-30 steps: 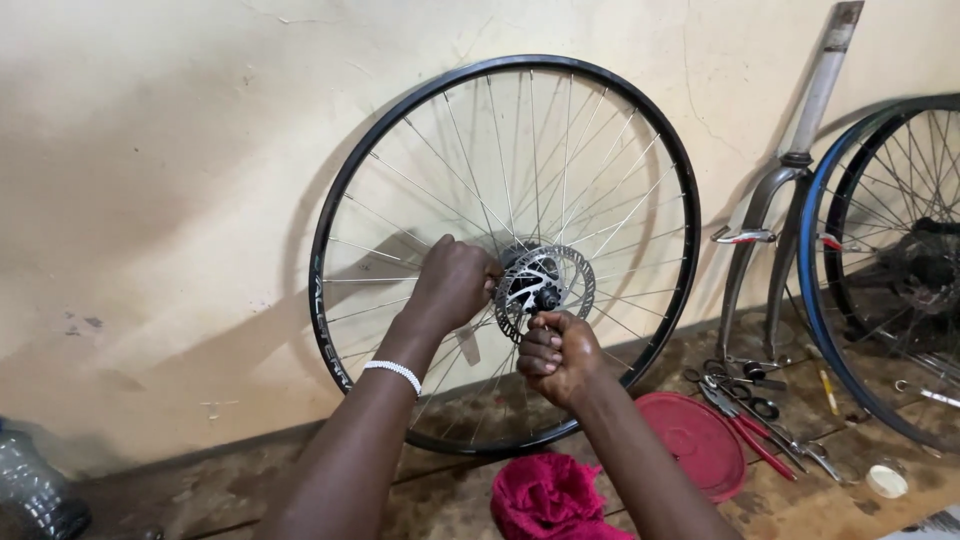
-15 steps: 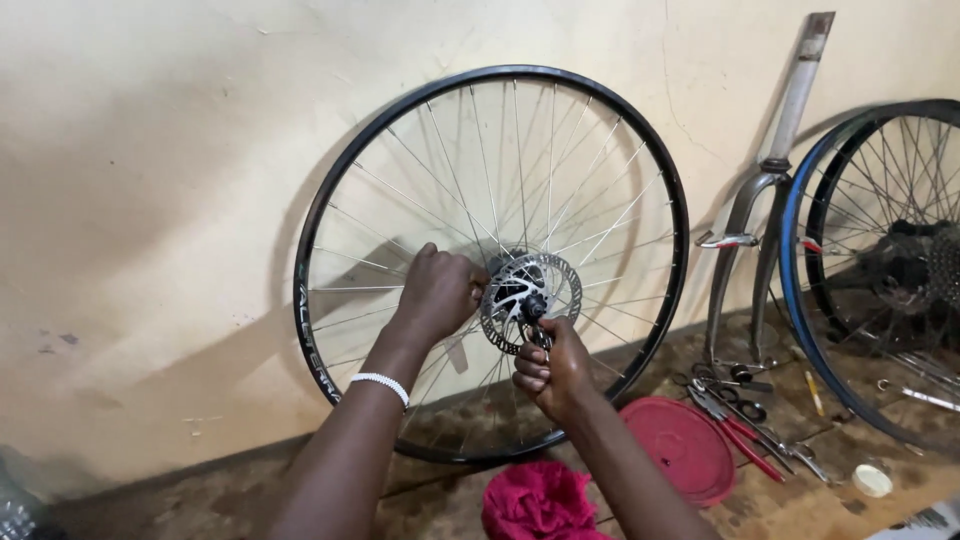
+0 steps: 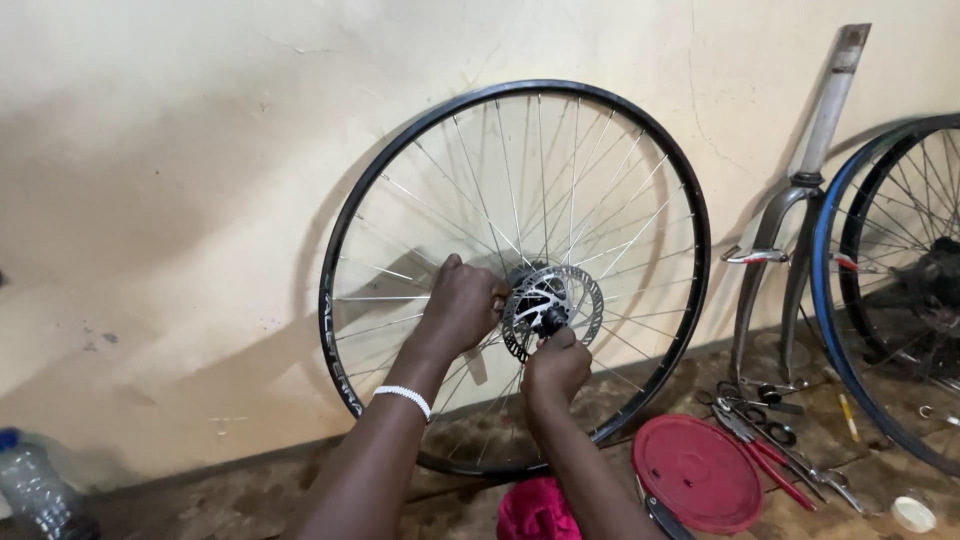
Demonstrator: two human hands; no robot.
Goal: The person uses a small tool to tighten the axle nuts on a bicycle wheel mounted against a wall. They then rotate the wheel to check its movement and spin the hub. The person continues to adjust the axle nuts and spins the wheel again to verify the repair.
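A black-rimmed bicycle wheel [image 3: 345, 290] with silver spokes leans upright against a pale wall. At its centre sits a silver brake disc [image 3: 588, 300] on the hub. My left hand [image 3: 460, 305] reaches through the spokes and grips the hub just left of the disc; a white beaded band circles that wrist. My right hand [image 3: 555, 365] comes up from below, its fingertips pinched on the dark axle end [image 3: 551, 320] at the disc's centre.
A grey bicycle fork [image 3: 790, 230] leans on the wall at right, beside a second wheel with a blue rim [image 3: 825, 300]. On the floor lie a red round lid [image 3: 698, 472], red-handled pliers and scissors [image 3: 765, 435], a pink cloth [image 3: 535, 510], a plastic bottle [image 3: 35, 490].
The view has shifted slightly, so the wheel sits a little further right in frame. Both hands stay at the hub; my right hand has moved up to the axle centre.
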